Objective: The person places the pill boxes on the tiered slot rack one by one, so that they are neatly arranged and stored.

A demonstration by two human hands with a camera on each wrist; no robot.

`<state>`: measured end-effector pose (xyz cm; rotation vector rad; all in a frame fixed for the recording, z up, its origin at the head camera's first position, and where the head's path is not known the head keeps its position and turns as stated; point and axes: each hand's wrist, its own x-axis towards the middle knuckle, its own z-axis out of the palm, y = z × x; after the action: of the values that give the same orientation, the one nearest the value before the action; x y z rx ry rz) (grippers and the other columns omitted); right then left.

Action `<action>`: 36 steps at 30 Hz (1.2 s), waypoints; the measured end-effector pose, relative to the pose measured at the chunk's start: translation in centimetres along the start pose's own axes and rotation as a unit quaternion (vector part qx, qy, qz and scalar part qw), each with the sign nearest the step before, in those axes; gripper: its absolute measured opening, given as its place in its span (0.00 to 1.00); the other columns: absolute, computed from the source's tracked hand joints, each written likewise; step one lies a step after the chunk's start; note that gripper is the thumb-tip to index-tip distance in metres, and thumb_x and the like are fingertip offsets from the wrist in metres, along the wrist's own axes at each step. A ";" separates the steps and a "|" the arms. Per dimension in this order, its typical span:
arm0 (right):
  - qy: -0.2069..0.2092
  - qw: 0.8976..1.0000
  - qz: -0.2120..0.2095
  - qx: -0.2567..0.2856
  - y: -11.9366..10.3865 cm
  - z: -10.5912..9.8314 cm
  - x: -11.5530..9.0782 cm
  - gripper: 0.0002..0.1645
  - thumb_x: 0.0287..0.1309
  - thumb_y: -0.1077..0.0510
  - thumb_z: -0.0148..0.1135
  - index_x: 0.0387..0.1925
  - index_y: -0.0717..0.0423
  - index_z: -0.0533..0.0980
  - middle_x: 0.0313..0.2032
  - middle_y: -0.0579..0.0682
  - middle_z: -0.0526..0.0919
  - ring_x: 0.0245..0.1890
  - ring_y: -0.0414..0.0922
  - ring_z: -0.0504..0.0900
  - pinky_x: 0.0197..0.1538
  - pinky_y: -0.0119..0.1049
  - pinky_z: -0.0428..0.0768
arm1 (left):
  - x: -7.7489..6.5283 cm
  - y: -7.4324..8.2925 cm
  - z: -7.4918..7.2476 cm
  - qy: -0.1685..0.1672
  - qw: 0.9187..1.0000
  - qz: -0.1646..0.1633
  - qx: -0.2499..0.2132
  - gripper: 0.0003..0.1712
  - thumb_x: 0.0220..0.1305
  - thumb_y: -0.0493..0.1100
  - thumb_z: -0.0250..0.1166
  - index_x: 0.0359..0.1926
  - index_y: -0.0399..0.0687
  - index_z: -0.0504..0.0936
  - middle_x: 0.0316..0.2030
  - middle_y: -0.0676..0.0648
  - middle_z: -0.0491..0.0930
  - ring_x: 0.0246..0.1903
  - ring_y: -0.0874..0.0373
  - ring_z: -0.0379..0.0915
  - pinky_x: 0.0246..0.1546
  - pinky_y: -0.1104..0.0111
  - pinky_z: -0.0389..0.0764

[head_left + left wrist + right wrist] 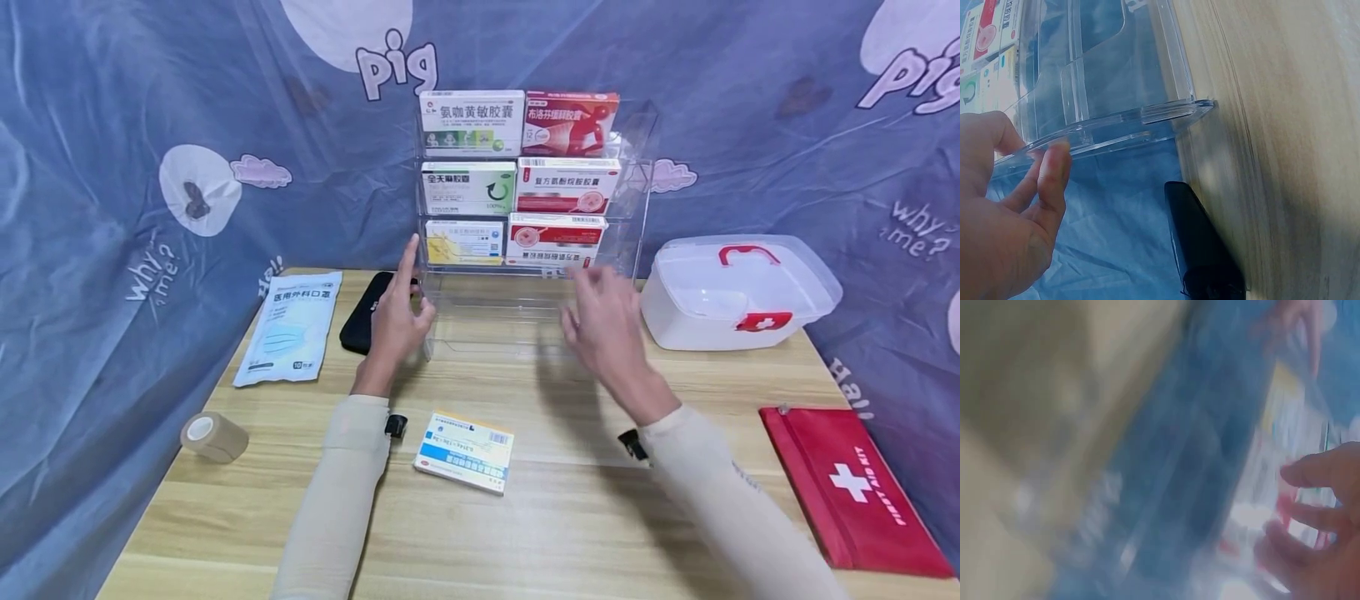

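Observation:
A clear plastic display rack (495, 287) stands upright at the back of the table, with several medicine boxes in its upper three tiers. My left hand (397, 321) is at the rack's left side; the left wrist view shows the thumb and fingers pinching the side panel's edge. My right hand (607, 325), fingers loosely bent and holding nothing, is in front of the rack's right half, just below a red-and-white medicine box (557, 242). Beside that box sits a yellow-and-white medicine box (465, 243). The right wrist view is blurred. Another blue-and-white medicine box (465, 452) lies flat between the forearms.
Left of the rack lie a black case (367, 312) and a blue mask packet (291, 327); a tan bandage roll (215, 437) is nearer. At right are a white first aid box (738, 292) and a red first aid pouch (855, 492). Blue printed cloth (150, 83) hangs behind.

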<state>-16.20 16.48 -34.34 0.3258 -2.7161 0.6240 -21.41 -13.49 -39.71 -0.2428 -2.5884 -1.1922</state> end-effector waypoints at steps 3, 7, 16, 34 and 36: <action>-0.138 0.990 0.008 0.041 -1.4 1.7 -2.4 0.15 0.71 0.56 0.67 0.53 0.60 0.82 0.43 0.59 0.88 0.40 0.54 0.86 0.50 0.50 0.87 | 0.0 0.0 0.0 0.002 1.000 0.001 0.003 0.62 0.66 0.30 0.61 0.87 0.80 0.42 0.72 0.41 0.76 0.61 0.40 0.83 0.37 0.52 0.80; -0.344 0.931 0.052 0.109 -3.0 3.5 -5.6 0.17 0.72 0.45 0.67 0.49 0.53 0.84 0.34 0.48 0.87 0.31 0.43 0.82 0.37 0.37 0.83 | 0.0 -0.1 0.0 0.002 1.000 0.002 0.004 0.62 0.66 0.30 0.61 0.87 0.79 0.42 0.72 0.41 0.77 0.60 0.41 0.83 0.36 0.53 0.78; -0.414 0.905 0.051 0.090 -5.1 4.8 -9.8 0.40 0.54 0.36 0.81 0.59 0.54 0.77 0.47 0.48 0.80 0.39 0.44 0.77 0.47 0.45 0.81 | -0.1 0.2 -0.1 0.006 1.000 0.005 0.005 0.61 0.65 0.30 0.61 0.87 0.78 0.43 0.71 0.41 0.77 0.59 0.41 0.83 0.35 0.54 0.78; -0.379 0.904 0.027 0.198 -4.1 3.6 -10.7 0.33 0.56 0.60 0.81 0.60 0.48 0.74 0.45 0.49 0.87 0.45 0.43 0.86 0.51 0.45 0.86 | 0.0 -0.1 0.1 0.002 1.000 0.002 -0.005 0.62 0.65 0.30 0.61 0.87 0.81 0.42 0.72 0.42 0.77 0.60 0.42 0.84 0.31 0.58 0.76; -0.366 0.904 0.018 0.219 -3.5 3.5 -10.6 0.33 0.58 0.63 0.78 0.63 0.50 0.74 0.44 0.51 0.90 0.44 0.43 0.88 0.50 0.42 0.87 | 0.0 -0.1 0.1 0.003 1.000 0.003 -0.003 0.62 0.65 0.30 0.61 0.87 0.81 0.42 0.72 0.42 0.77 0.59 0.42 0.83 0.31 0.58 0.75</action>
<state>-6.36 13.34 -39.93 0.7514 -3.2470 1.3638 -21.47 -13.47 -39.77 -0.2468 -2.5773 -1.1975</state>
